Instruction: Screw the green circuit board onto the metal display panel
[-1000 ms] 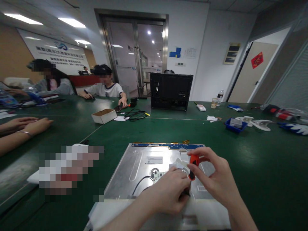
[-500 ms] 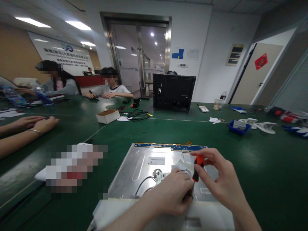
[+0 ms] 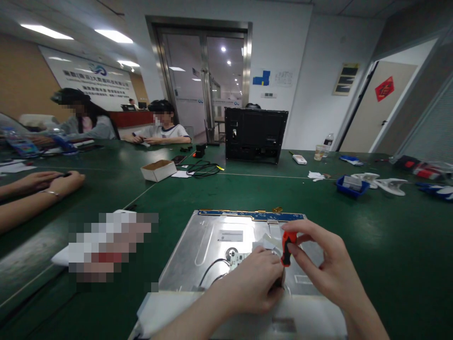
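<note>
Showing at the left edge: a co-worker's hands (image 3: 67,183), close together, forearms cut off; what they hold is small and dark, unreadable. Nearer, a white item (image 3: 63,256) on the table (image 3: 177,193), mostly blanked by pixel blocks; no telling what it is.

Centre: panel (image 3: 212,250), metal back up, flat on the table in front of the wearer, near end running out of frame. Cable (image 3: 209,269) curls toward a small board (image 3: 238,259), partly covered by the left hand (image 3: 260,278). That hand sits low over the panel, back upward, fingers curled in; can't make out whether it pinches the shaft, a part or nothing.

Driver (image 3: 288,248) stands nearly upright over the panel's right half, handle showing, tip lost behind the left hand. Right hand (image 3: 323,255) pinches the handle between thumb and fingertips.

Step in hand reads as screwdriver work, left hand probably guiding the tip. Any screw there is hidden. Next move, by my guess, calls for light fingertip turning, shaft in line, cable unstrained.
</note>
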### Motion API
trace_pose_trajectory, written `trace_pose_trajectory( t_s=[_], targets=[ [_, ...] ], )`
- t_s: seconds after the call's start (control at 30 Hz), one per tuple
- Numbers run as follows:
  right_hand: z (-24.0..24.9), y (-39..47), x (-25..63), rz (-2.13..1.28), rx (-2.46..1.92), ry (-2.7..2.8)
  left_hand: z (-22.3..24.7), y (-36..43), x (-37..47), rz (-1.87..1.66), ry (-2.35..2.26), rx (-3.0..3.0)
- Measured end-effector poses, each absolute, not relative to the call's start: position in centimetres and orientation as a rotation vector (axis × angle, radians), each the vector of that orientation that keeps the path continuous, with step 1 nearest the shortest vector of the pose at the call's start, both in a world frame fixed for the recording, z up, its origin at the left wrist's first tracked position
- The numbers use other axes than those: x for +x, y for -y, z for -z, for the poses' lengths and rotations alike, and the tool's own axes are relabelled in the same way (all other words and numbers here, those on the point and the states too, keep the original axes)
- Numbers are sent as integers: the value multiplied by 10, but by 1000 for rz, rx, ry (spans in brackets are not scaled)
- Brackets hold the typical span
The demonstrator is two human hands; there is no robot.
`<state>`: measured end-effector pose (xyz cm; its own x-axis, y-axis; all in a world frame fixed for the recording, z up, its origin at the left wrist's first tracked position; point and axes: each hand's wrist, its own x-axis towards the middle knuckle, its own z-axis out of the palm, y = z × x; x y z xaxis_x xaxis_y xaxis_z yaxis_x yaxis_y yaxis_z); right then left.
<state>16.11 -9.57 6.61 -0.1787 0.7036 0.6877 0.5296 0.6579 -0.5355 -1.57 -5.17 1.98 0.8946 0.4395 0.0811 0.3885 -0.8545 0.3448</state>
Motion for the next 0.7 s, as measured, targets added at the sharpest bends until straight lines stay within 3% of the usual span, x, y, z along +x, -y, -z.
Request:
trace_pose_trajectory(
  t_s=[0.7],
  targets=[
    [-65, 94, 160, -231, -971, 1834, -24, 52, -16, -195, -631, 2736]
  ],
)
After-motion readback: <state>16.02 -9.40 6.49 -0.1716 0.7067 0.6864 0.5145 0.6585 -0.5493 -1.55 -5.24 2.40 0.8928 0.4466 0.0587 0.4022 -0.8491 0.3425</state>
